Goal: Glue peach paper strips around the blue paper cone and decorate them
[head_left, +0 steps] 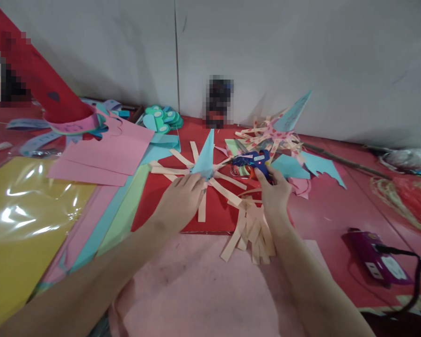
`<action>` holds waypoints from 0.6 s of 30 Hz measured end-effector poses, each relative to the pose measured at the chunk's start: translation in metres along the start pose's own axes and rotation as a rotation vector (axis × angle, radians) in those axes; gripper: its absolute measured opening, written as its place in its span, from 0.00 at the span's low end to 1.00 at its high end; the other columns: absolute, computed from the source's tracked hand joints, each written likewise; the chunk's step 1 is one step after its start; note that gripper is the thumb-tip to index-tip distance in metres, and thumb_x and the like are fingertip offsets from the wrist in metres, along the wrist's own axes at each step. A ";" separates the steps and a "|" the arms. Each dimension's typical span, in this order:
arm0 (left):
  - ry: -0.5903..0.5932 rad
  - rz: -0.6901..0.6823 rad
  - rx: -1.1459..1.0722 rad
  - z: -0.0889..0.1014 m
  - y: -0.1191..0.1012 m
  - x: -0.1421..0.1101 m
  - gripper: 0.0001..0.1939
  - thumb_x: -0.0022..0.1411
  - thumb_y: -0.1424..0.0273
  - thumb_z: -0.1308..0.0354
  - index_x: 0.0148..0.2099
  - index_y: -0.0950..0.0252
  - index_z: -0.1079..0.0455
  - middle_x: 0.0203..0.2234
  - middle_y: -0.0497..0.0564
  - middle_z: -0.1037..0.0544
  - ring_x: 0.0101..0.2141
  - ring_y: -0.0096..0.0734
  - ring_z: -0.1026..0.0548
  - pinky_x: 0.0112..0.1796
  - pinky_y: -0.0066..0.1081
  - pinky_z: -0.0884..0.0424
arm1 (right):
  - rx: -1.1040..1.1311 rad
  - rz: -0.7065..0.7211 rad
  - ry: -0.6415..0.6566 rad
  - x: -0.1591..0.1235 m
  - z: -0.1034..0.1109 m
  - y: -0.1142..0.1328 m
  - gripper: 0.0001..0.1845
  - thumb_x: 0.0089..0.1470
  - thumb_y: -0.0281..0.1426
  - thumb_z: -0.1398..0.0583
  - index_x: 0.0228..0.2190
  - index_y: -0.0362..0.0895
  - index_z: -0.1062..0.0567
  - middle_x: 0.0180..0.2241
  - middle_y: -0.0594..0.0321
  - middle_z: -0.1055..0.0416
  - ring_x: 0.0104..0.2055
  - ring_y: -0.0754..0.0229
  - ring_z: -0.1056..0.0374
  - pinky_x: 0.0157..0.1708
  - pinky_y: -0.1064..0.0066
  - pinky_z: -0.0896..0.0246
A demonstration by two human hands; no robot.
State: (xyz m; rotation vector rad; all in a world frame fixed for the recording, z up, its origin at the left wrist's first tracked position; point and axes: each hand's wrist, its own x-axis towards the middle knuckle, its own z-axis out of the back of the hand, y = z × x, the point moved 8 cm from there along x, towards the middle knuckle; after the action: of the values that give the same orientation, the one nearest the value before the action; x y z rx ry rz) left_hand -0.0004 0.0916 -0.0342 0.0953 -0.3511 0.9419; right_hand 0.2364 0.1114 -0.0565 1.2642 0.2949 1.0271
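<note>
A light blue paper cone (204, 157) stands upright on a red board (152, 206), with cream paper strips (228, 189) spreading out around its base. My left hand (182, 199) has its fingers closed on the near side of the cone's base. In my right hand (274, 187) is a blue hot glue gun (254, 160), a small red light showing on its body. Its nozzle points left at the strips beside the cone. Just below the glue gun lies a pile of loose cream strips (254, 229), partly over the board's front edge.
Behind on the right sits another blue cone (290, 117) with heart-patterned strips. Pink sheets (101, 150), a glossy yellow sheet (31, 210) and green cutouts (161, 119) lie left. A purple device (379, 257) with a black cable rests at right. A red sleeve (35, 61) reaches in from the upper left.
</note>
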 end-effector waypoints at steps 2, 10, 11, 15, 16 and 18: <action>0.061 -0.017 0.088 -0.006 -0.011 -0.003 0.16 0.65 0.77 0.57 0.52 0.71 0.35 0.39 0.60 0.27 0.41 0.44 0.27 0.38 0.40 0.30 | 0.006 0.001 0.008 0.000 -0.001 -0.001 0.24 0.44 0.45 0.38 0.39 0.42 0.23 0.41 0.54 0.25 0.43 0.54 0.31 0.47 0.58 0.37; 0.174 0.103 0.218 -0.016 -0.017 -0.011 0.20 0.66 0.74 0.57 0.59 0.73 0.40 0.46 0.65 0.29 0.44 0.48 0.29 0.40 0.42 0.31 | 0.025 -0.018 0.016 -0.002 -0.002 0.001 0.24 0.43 0.44 0.37 0.39 0.40 0.23 0.40 0.52 0.25 0.42 0.54 0.30 0.47 0.59 0.37; 0.176 0.118 0.215 -0.017 -0.016 -0.012 0.21 0.66 0.73 0.58 0.60 0.73 0.41 0.49 0.66 0.30 0.46 0.49 0.30 0.42 0.44 0.32 | 0.021 -0.020 0.019 -0.002 -0.002 0.001 0.24 0.44 0.44 0.37 0.39 0.40 0.23 0.40 0.52 0.25 0.42 0.54 0.30 0.46 0.59 0.37; 0.167 0.146 0.170 -0.022 -0.016 -0.016 0.24 0.66 0.71 0.59 0.61 0.76 0.43 0.58 0.67 0.39 0.57 0.53 0.39 0.54 0.51 0.42 | 0.032 -0.031 0.008 -0.003 -0.002 0.002 0.24 0.43 0.43 0.37 0.38 0.40 0.23 0.40 0.53 0.25 0.42 0.54 0.30 0.46 0.58 0.37; 0.168 0.150 0.152 -0.023 -0.016 -0.017 0.24 0.67 0.70 0.60 0.61 0.76 0.43 0.59 0.66 0.40 0.59 0.53 0.41 0.56 0.51 0.45 | 0.037 -0.029 0.005 -0.003 -0.002 0.002 0.24 0.43 0.43 0.37 0.38 0.40 0.23 0.40 0.53 0.25 0.42 0.53 0.30 0.46 0.58 0.37; 0.170 0.165 0.112 -0.027 -0.015 -0.020 0.25 0.67 0.68 0.60 0.62 0.74 0.44 0.61 0.65 0.41 0.60 0.52 0.44 0.58 0.53 0.49 | 0.044 -0.022 0.006 -0.003 -0.002 0.002 0.24 0.43 0.43 0.37 0.39 0.39 0.23 0.40 0.52 0.25 0.43 0.53 0.30 0.47 0.58 0.37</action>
State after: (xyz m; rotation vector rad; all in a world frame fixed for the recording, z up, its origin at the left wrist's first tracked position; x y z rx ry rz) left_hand 0.0082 0.0733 -0.0654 0.0883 -0.1502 1.1253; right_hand 0.2323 0.1106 -0.0561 1.2954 0.3363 1.0106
